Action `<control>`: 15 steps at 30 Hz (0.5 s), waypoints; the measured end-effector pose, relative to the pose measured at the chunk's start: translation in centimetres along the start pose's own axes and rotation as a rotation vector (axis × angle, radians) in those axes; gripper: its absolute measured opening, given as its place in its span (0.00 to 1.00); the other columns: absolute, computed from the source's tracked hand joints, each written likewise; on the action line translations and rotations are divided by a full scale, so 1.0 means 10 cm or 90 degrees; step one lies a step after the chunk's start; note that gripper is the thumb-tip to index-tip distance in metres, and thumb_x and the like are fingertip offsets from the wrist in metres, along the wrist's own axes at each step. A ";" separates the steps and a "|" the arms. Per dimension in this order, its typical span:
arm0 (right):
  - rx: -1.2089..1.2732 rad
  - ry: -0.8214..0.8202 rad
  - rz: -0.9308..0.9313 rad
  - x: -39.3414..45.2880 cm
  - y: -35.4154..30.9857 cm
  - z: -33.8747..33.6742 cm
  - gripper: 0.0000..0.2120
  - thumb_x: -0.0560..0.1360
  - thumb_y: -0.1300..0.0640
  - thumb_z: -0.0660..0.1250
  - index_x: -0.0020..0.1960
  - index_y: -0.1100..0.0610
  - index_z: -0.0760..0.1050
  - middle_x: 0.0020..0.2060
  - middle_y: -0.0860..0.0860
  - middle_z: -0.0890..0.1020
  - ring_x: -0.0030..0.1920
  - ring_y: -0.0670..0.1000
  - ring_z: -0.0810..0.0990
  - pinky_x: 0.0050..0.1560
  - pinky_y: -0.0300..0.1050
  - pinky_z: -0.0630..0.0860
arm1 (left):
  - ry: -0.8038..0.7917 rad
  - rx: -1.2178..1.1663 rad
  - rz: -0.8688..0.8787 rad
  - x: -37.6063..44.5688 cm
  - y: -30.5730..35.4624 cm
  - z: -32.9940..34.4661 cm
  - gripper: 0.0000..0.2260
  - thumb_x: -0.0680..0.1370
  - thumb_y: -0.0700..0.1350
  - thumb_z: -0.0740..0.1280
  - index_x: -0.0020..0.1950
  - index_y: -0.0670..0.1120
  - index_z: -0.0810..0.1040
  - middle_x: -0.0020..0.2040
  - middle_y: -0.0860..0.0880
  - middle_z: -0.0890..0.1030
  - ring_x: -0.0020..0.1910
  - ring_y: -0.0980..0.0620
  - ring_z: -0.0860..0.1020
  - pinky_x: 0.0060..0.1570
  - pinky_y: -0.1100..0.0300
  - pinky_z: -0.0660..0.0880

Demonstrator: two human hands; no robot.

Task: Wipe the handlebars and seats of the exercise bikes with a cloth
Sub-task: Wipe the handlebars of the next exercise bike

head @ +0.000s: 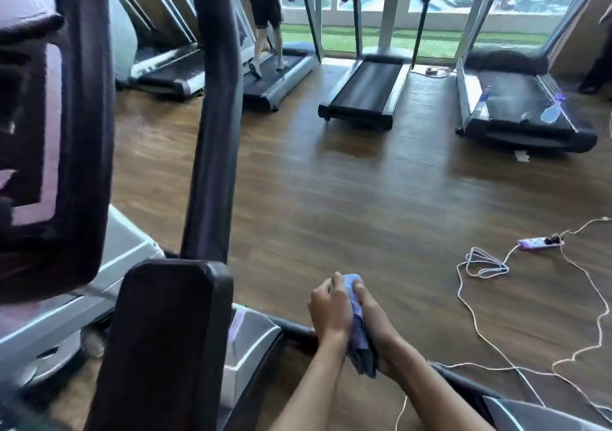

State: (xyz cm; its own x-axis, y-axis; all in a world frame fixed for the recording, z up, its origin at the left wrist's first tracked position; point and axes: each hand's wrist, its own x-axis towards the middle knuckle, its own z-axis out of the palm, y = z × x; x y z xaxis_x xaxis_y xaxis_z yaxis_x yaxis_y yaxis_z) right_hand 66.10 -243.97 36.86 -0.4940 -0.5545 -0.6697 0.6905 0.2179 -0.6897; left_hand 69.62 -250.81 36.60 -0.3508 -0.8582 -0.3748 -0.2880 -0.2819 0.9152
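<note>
A blue cloth (359, 338) is bunched between my two hands low in the middle of the view. My left hand (329, 308) grips its left side with curled fingers. My right hand (374, 324) holds the right side, fingers wrapped round the cloth. To the left rises a dark upright handlebar post (212, 116) of an exercise machine, with a dark padded panel (165, 338) below it and a dark console (56, 132) at the far left. Both hands are to the right of the machine, apart from it.
Several treadmills (364, 89) line the windows at the back; a person (265, 20) walks on one. A spray bottle (553, 109) lies on the right treadmill. A power strip (536, 243) and white cables (486, 261) trail over the wooden floor at right.
</note>
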 end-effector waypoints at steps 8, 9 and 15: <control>0.025 -0.150 0.021 0.58 -0.97 0.17 0.22 0.83 0.42 0.60 0.54 0.61 0.79 0.41 0.57 0.85 0.38 0.51 0.85 0.36 0.40 0.80 | 0.052 0.002 0.005 0.81 0.54 0.37 0.18 0.83 0.53 0.60 0.43 0.45 0.84 0.44 0.47 0.86 0.46 0.47 0.82 0.51 0.53 0.77; -0.001 -0.166 0.018 0.68 -1.10 0.23 0.20 0.82 0.43 0.61 0.55 0.60 0.78 0.41 0.56 0.84 0.38 0.51 0.84 0.36 0.40 0.79 | 0.058 -0.011 0.002 0.92 0.63 0.37 0.18 0.83 0.53 0.60 0.45 0.46 0.85 0.45 0.48 0.86 0.48 0.47 0.82 0.53 0.53 0.77; -0.115 -0.249 0.049 1.41 -1.82 0.72 0.18 0.83 0.46 0.62 0.57 0.60 0.80 0.43 0.56 0.86 0.38 0.51 0.85 0.37 0.42 0.80 | 0.081 -0.104 -0.042 1.89 1.10 0.43 0.25 0.82 0.61 0.56 0.54 0.43 0.84 0.53 0.47 0.84 0.56 0.45 0.80 0.63 0.49 0.74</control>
State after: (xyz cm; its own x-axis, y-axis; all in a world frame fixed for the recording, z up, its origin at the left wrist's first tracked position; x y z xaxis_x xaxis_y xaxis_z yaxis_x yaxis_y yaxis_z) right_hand 50.41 -261.58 41.94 -0.1834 -0.7856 -0.5909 0.5967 0.3887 -0.7021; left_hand 56.00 -268.32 38.96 -0.2175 -0.8801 -0.4220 -0.1545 -0.3959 0.9052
